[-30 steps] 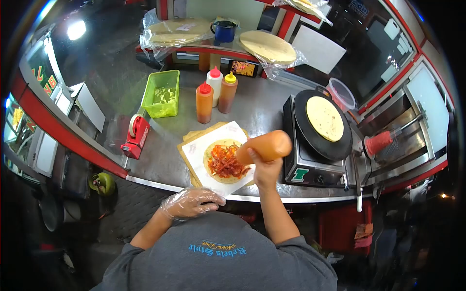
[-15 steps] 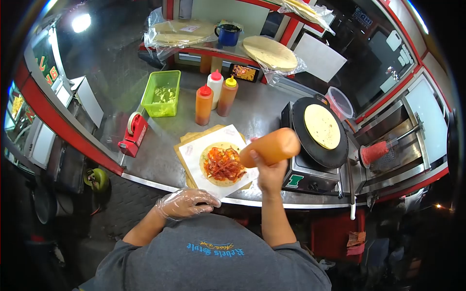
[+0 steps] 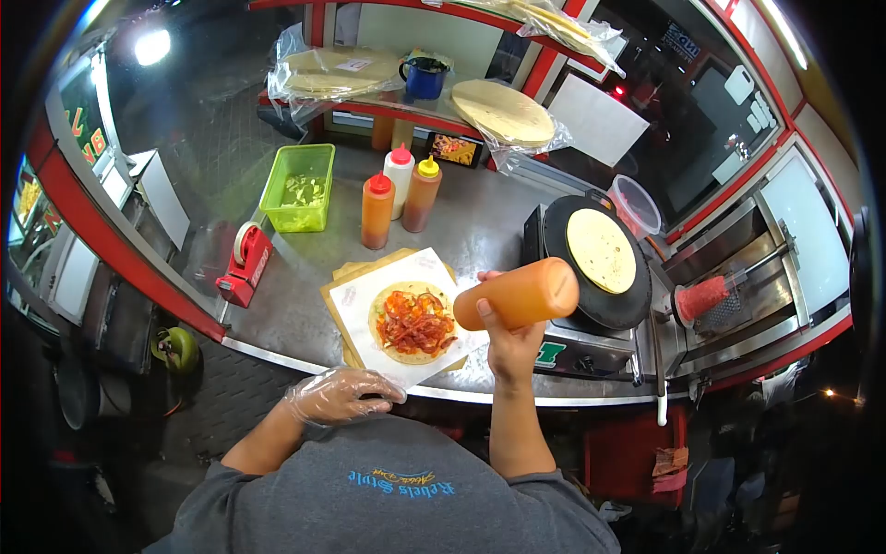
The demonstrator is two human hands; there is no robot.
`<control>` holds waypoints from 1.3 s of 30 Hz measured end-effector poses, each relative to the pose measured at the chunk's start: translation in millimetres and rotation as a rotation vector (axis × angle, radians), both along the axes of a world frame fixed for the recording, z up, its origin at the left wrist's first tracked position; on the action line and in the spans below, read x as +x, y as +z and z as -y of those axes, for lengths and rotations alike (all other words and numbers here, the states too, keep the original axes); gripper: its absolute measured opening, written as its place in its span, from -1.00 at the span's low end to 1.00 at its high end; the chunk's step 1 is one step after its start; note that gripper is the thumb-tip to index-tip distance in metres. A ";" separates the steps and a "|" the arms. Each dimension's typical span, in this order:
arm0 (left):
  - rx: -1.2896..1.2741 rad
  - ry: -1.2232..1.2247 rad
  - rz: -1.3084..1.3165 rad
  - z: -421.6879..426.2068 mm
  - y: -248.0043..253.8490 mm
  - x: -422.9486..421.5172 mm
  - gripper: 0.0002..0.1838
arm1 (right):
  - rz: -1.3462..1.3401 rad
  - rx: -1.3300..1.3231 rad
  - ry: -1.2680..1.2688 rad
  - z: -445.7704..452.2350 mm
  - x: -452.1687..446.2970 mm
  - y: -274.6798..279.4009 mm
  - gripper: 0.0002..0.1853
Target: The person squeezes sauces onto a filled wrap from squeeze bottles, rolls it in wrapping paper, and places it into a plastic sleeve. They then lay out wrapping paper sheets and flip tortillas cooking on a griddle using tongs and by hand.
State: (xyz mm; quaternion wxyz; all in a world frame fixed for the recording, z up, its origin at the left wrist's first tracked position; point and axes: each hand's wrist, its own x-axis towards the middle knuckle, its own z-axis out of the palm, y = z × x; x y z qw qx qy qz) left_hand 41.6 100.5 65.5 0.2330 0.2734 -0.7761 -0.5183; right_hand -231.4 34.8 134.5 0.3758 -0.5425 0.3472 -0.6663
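Observation:
My right hand (image 3: 512, 346) grips a squeeze bottle of orange sauce (image 3: 519, 294), tilted with its base up toward me. The bottle's nozzle end points down and left beside a filled tortilla (image 3: 413, 323); the tip is hidden. Red-orange sauce and shredded reddish meat top the tortilla, with bits of green at its edge. It lies flat on white paper (image 3: 406, 263) over a wooden board (image 3: 343, 323). My left hand (image 3: 349, 395), in a clear plastic glove, hovers by the counter's front edge near the paper's lower corner. Its fingers are loosely bent, the thumb apart, holding nothing visible.
Behind the board stand several squeeze bottles (image 3: 376, 212) and a green bin (image 3: 300, 217) with chopped greens. A tape dispenser (image 3: 245, 265) sits left. On the right, another tortilla (image 3: 602, 251) lies on a black griddle (image 3: 637, 300), beside meat on a spit (image 3: 701, 297).
The view has shifted slightly, so the counter sits lower and further left. The bottle in my right hand is a little further right of the tortilla. My left hand looks much the same.

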 end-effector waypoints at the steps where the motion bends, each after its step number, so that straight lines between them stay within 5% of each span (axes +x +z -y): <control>1: -0.026 -0.005 0.002 1.0 -2.5 0.1 -0.69 | 0.003 -0.041 -0.008 -3.0 2.9 3.7 -0.53; 7: -0.069 0.012 -0.032 1.8 -2.2 -5.0 -0.69 | -0.129 0.187 -0.051 10.8 10.5 -80.4 -0.52; 13: -0.035 -0.004 -0.001 -2.4 -2.0 0.5 -0.69 | -0.046 -0.051 0.027 5.4 -2.0 1.7 -0.53; 20: -0.029 0.026 -0.013 -4.8 3.6 -3.4 -0.70 | -0.048 0.147 -0.105 16.1 5.2 -91.9 -0.52; 26: -0.020 0.000 -0.002 -3.3 3.0 -2.9 -0.71 | -0.021 -0.045 -0.025 -1.1 -9.7 6.9 -0.54; 29: -0.030 -0.005 0.015 -1.0 -0.4 -1.7 -0.70 | -0.040 -0.039 -0.029 -10.3 2.6 -12.2 -0.46; 32: -0.011 0.032 -0.001 -2.0 0.2 -4.7 -0.67 | -0.069 0.165 -0.030 0.8 10.6 -86.9 -0.42; 36: -0.006 -0.008 -0.002 -4.8 7.4 -15.5 -0.67 | 0.054 0.149 -0.012 10.0 5.1 -73.1 -0.49; 39: 0.289 0.028 -0.119 -7.7 1.3 -24.4 -0.66 | -0.026 0.075 0.054 3.4 -3.5 -34.4 -0.47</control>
